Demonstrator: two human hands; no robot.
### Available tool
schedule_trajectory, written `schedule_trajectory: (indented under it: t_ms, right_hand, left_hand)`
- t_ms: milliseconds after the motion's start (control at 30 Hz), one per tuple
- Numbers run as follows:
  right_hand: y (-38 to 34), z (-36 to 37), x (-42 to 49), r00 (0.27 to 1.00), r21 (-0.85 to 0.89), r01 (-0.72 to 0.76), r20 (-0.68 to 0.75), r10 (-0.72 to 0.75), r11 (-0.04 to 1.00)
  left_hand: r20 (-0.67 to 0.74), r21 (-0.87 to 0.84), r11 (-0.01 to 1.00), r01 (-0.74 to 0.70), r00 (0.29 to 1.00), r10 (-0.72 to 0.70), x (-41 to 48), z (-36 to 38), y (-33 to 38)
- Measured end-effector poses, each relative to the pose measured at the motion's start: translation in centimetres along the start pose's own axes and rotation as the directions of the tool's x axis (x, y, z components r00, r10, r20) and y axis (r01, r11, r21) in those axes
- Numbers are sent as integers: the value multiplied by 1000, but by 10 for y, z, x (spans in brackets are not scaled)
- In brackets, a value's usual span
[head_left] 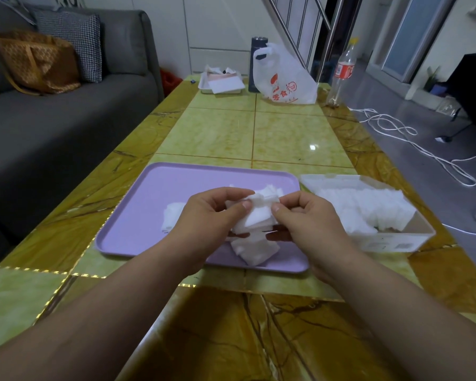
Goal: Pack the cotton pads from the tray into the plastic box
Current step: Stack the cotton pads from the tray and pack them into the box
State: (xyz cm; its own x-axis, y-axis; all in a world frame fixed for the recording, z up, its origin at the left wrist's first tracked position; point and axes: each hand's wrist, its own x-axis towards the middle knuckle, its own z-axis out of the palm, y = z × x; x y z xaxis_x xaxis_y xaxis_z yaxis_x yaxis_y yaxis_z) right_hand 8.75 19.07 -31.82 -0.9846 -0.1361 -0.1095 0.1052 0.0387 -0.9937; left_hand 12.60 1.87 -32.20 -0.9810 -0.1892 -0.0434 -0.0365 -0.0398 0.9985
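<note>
A lilac tray [149, 193] lies on the table in front of me. Over its right half both hands hold one bunch of white cotton pads [256, 215]. My left hand [212, 215] grips the bunch from the left, thumb on top. My right hand [302, 215] pinches it from the right. More loose pads [254, 250] lie on the tray under my hands, and a small pile of pads [172, 217] sits left of my left hand. The clear plastic box [390, 240] stands right of the tray, holding a row of pads [368, 207].
The yellow-green tiled table [259, 133] runs away from me. At its far end stand a metal tray with papers [221, 83], a dark flask [257, 64], a white plastic bag [283, 75] and a plastic bottle [342, 70]. A grey sofa [52, 119] is left; white cables [423, 149] cross the floor right.
</note>
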Motion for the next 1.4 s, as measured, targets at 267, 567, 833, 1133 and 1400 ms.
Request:
schedule_trajectory:
  t_ms: [267,567,833,1133,1400]
  right_hand:
    - [-12,-14,6,973,15,66,-224,-61,998]
    - [-9,-5,-1,992,-75,111,67,-106,991]
    - [-2,-8,0,994,-157,103,47,-97,982]
    - [-2,-8,-1,994,-162,95,63,-86,982]
    - [4,-6,2,995,-200,92,49,-84,975]
  left_hand:
    - [-58,29,1000,6,998,-5,6,-8,-5]
    - [31,155,988,6,999,-11,5,-7,-6]
    - [154,141,990,-1,988,-21,1,-5,1]
    - [133,98,995,22,991,-35,1,-6,1]
    - [176,134,991,18,983,-42,-1,-5,3]
